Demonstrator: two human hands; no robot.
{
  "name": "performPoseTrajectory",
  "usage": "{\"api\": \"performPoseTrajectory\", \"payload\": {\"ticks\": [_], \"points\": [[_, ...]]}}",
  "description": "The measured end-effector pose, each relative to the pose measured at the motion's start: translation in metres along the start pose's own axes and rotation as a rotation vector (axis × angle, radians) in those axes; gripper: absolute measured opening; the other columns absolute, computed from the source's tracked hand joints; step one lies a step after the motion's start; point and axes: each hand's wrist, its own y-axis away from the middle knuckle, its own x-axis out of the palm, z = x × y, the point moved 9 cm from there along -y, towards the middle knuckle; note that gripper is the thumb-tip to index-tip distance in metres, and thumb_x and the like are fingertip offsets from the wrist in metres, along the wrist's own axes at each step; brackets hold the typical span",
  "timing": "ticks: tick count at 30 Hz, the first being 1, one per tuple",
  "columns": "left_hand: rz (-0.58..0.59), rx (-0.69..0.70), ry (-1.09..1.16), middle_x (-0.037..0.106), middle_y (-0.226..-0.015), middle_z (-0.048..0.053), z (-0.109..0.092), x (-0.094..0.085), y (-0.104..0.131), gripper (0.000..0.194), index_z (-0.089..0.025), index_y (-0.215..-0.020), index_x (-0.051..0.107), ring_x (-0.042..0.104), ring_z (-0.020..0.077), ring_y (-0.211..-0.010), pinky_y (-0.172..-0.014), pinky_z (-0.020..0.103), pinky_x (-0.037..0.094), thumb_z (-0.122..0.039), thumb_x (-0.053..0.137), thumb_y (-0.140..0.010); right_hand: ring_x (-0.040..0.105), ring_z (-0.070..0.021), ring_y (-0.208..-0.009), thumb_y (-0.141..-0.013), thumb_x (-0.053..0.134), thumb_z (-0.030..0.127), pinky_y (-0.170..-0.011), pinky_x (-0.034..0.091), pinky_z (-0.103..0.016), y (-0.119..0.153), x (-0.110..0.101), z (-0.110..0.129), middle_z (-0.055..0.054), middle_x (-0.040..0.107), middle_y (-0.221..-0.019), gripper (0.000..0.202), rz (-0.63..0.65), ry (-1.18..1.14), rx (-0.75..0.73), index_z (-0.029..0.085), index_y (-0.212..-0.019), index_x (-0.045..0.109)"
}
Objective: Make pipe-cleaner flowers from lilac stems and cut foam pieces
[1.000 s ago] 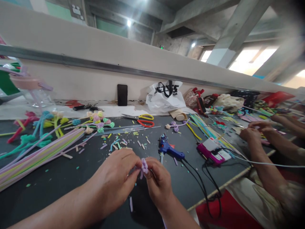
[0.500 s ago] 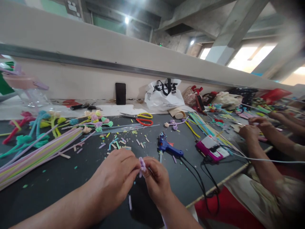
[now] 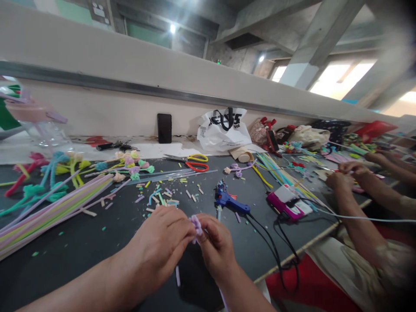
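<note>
Left hand (image 3: 162, 249) and right hand (image 3: 216, 242) both grip the small purple piece (image 3: 196, 226) above the tabletop's (image 3: 130, 221) near edge, glue gun (image 3: 231, 200) beyond.

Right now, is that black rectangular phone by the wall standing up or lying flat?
Standing up: the black phone rests on its short bottom edge, its tall dark face showing against the pale wall.

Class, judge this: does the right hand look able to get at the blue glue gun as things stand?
Probably yes: the blue glue gun lies just beyond the right hand, with nothing seen blocking the way, though its fingers pinch a small lilac piece.
</note>
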Motion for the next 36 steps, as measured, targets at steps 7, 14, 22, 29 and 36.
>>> {"api": "performPoseTrajectory", "payload": {"ticks": [7, 14, 22, 29, 36], "points": [[-0.177, -0.234, 0.065, 0.060, -0.077, -0.001, 0.023, -0.063, -0.013, 0.007, -0.021, -0.082, 0.059, 0.056, 0.0128, -0.075, -0.067, 0.023, 0.044, -0.019, 0.053, -0.081, 0.056, -0.0192, -0.074, -0.082, 0.055, 0.038, -0.072, 0.042, -0.033, 0.003, 0.000, -0.014, -0.004, 0.061, -0.072, 0.019, 0.039, -0.350, 0.139, 0.023, -0.076, 0.066], [0.013, -0.253, 0.203, 0.060, -0.073, -0.001, 0.024, -0.041, -0.016, 0.012, -0.020, -0.074, 0.062, 0.055, 0.0111, -0.071, -0.065, 0.021, 0.043, -0.015, 0.052, -0.080, 0.050, -0.0159, -0.060, -0.072, 0.066, 0.030, -0.059, 0.040, -0.030, 0.007, 0.015, -0.026, -0.003, 0.056, -0.061, 0.015, 0.068, -0.737, 0.375, 0.020, -0.062, 0.066], [0.082, -0.270, 0.325, 0.060, -0.071, -0.001, 0.024, -0.021, -0.012, 0.010, -0.018, -0.075, 0.063, 0.055, 0.0101, -0.070, -0.065, 0.020, 0.042, -0.013, 0.055, -0.078, 0.046, -0.0113, -0.052, -0.065, 0.072, 0.038, -0.046, 0.032, -0.022, 0.019, 0.039, -0.037, -0.001, 0.053, -0.054, 0.024, 0.209, -0.951, 0.644, 0.015, -0.065, 0.067], [0.118, -0.170, 0.323, 0.062, -0.076, 0.002, 0.019, -0.014, -0.012, 0.014, -0.019, -0.081, 0.065, 0.055, 0.0130, -0.078, -0.074, 0.024, 0.043, -0.013, 0.053, -0.080, 0.048, -0.0104, -0.051, -0.064, 0.073, 0.040, -0.047, 0.033, -0.021, 0.022, 0.045, -0.035, -0.001, 0.055, -0.055, 0.027, 0.255, -0.995, 0.675, 0.014, -0.063, 0.064], [0.150, -0.357, 0.394, 0.059, -0.072, 0.000, 0.040, 0.003, -0.012, 0.013, -0.017, -0.072, 0.063, 0.054, 0.0130, -0.071, -0.069, 0.024, 0.042, -0.012, 0.052, -0.076, 0.046, -0.0091, -0.049, -0.063, 0.074, 0.036, -0.064, 0.045, -0.030, 0.025, 0.049, -0.044, 0.001, 0.052, -0.056, 0.027, 0.244, -1.066, 0.840, 0.013, -0.062, 0.060]]}}
